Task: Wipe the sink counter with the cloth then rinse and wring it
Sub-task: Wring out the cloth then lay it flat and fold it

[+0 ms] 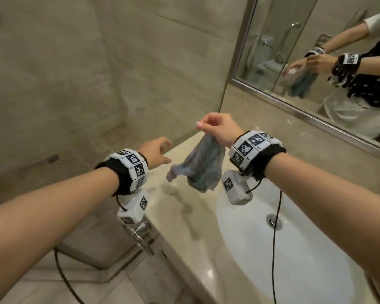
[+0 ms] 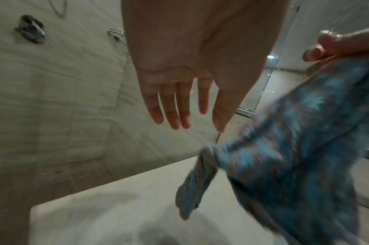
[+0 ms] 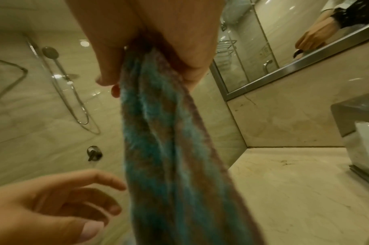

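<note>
My right hand (image 1: 215, 128) is raised above the counter's far end and pinches the top of a blue and grey cloth (image 1: 198, 165), which hangs crumpled in the air. In the right wrist view the cloth (image 3: 168, 149) drops from my curled fingers (image 3: 108, 73). My left hand (image 1: 157, 152) is open just left of the cloth, fingers spread and touching nothing; its fingers (image 2: 175, 107) point toward the wall. The beige stone counter (image 1: 184, 216) lies below, with wet smears. The white sink basin (image 1: 305, 249) is at the lower right.
A mirror (image 1: 316, 51) with a metal frame runs along the right wall and reflects my hands. A glass shower partition (image 1: 75, 84) stands to the left, with a metal hinge (image 1: 140, 233) at the counter's edge. A chrome tap (image 3: 359, 129) stands on the counter.
</note>
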The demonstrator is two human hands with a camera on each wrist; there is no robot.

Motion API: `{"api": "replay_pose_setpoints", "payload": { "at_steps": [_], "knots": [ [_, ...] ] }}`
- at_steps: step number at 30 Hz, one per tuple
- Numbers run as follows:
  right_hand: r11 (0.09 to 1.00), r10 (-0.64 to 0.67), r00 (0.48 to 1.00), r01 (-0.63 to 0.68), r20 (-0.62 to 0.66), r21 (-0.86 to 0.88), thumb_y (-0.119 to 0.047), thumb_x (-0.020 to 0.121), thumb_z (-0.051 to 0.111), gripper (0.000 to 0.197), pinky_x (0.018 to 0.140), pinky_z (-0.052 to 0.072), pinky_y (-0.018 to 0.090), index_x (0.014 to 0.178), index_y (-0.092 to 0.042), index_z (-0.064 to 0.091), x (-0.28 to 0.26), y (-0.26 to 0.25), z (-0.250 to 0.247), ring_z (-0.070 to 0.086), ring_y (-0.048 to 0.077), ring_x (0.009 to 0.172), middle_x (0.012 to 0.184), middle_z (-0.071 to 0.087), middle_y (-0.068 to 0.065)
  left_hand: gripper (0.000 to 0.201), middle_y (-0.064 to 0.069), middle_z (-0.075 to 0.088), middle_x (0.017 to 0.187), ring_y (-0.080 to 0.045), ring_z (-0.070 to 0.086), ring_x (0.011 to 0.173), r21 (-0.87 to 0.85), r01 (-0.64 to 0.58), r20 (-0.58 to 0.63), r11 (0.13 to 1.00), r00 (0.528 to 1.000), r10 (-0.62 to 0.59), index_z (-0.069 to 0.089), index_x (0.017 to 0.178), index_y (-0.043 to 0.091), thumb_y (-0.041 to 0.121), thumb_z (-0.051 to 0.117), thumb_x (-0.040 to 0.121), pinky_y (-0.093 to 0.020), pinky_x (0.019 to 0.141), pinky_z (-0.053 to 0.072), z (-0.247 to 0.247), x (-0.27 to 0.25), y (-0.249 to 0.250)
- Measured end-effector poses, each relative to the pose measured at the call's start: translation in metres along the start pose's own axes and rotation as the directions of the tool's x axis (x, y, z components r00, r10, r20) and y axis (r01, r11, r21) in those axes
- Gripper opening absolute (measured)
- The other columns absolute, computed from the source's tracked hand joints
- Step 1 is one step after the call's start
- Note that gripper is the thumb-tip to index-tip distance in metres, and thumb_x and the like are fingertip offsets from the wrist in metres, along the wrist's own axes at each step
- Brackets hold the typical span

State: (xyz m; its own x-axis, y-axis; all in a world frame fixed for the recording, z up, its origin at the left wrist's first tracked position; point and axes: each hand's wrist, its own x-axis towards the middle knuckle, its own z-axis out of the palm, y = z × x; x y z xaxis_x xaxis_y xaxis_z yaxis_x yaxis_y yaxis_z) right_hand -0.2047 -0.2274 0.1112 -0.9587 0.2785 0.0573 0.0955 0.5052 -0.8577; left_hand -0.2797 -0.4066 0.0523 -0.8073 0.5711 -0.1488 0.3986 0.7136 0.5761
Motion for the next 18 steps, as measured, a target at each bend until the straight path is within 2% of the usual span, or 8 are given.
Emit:
{"api": "replay_pose_setpoints", "payload": {
  "at_steps": [2,3,6,9,12,13,15,18],
  "knots": [
    [1.000,-0.022,0.998,0.022,0.059,0.004,-0.023,0.085,0.066,0.022,0.071,0.039,0.028,0.064,-0.026,0.058,0.002,-0.005,0.004,0.049,0.018,0.074,0.081,0.060,0.011,0.062,-0.009,0.055,0.128,-0.023,0.052,0.119,-0.081,-0.130,0.037,0.988,0.990,0.133,0.045,0.132,0.016,0.016,0.073,0.076,-0.022,0.092,0.037,0.002,-0.002,0.011],
    [1.000,-0.025,0.996,0.024,0.086,0.009,-0.023,0.085,0.066,0.021,0.072,0.039,0.029,0.065,-0.025,0.058,0.003,-0.008,0.005,0.049,0.018,0.074,0.082,0.060,0.011,0.067,-0.008,0.051,0.132,-0.021,0.049,0.123,-0.106,-0.189,0.053,0.976,0.979,0.195,0.041,0.135,0.015,0.015,0.073,0.076,-0.019,0.094,0.034,0.003,-0.003,0.018],
    [0.999,-0.032,0.988,0.028,0.153,0.027,-0.022,0.084,0.067,0.019,0.070,0.041,0.025,0.068,-0.022,0.058,0.004,-0.015,0.000,0.051,0.013,0.067,0.072,0.058,0.004,0.068,-0.004,0.047,0.137,-0.019,0.044,0.128,-0.121,-0.267,0.093,0.956,0.956,0.278,0.036,0.137,0.013,0.018,0.071,0.079,-0.022,0.099,0.034,0.013,-0.006,0.038],
    [0.999,-0.031,0.988,0.029,0.148,0.014,-0.024,0.083,0.068,0.019,0.062,0.038,0.016,0.067,-0.022,0.057,0.004,-0.020,-0.011,0.047,0.005,0.058,0.062,0.054,-0.006,0.051,-0.004,0.054,0.130,-0.018,0.047,0.124,-0.151,-0.287,0.109,0.946,0.946,0.304,0.046,0.127,0.011,0.019,0.068,0.081,-0.027,0.097,0.039,0.024,-0.005,0.051],
    [0.999,-0.027,0.993,0.024,0.117,0.030,-0.024,0.081,0.070,0.021,0.055,0.033,0.014,0.064,-0.023,0.058,0.004,-0.021,-0.020,0.042,0.001,0.050,0.050,0.051,-0.014,0.031,-0.008,0.059,0.115,-0.017,0.054,0.110,-0.302,-0.298,0.047,0.906,0.944,0.326,0.050,0.110,0.007,0.005,0.062,0.081,-0.005,0.078,0.040,0.026,0.001,0.055],
    [0.999,-0.027,0.993,0.023,0.113,0.030,-0.023,0.081,0.070,0.022,0.055,0.032,0.016,0.063,-0.023,0.058,0.003,-0.021,-0.022,0.040,0.003,0.051,0.050,0.050,-0.013,0.025,-0.008,0.059,0.106,-0.017,0.055,0.101,-0.344,-0.299,0.040,0.890,0.943,0.332,0.049,0.103,0.009,0.002,0.059,0.080,-0.006,0.072,0.040,0.025,0.002,0.057],
    [1.000,-0.027,0.992,0.027,0.123,0.000,-0.024,0.082,0.070,0.023,0.056,0.032,0.017,0.063,-0.022,0.056,0.000,-0.022,-0.027,0.040,0.006,0.055,0.056,0.050,-0.006,0.020,-0.004,0.054,0.084,-0.016,0.050,0.079,-0.358,-0.320,0.002,0.877,0.939,0.344,0.044,0.087,0.014,0.008,0.058,0.075,-0.016,0.066,0.040,0.022,0.004,0.057],
    [0.993,-0.008,0.992,0.023,0.129,-0.117,-0.027,0.083,0.068,0.024,0.051,0.033,0.011,0.064,-0.023,0.055,-0.003,-0.020,-0.037,0.041,0.001,0.050,0.060,0.050,-0.002,0.033,0.006,0.037,0.066,-0.011,0.034,0.059,-0.242,-0.301,-0.090,0.922,0.953,0.288,0.036,0.082,0.015,0.010,0.069,0.076,-0.014,0.053,0.030,0.017,0.007,0.049]
  ]
}}
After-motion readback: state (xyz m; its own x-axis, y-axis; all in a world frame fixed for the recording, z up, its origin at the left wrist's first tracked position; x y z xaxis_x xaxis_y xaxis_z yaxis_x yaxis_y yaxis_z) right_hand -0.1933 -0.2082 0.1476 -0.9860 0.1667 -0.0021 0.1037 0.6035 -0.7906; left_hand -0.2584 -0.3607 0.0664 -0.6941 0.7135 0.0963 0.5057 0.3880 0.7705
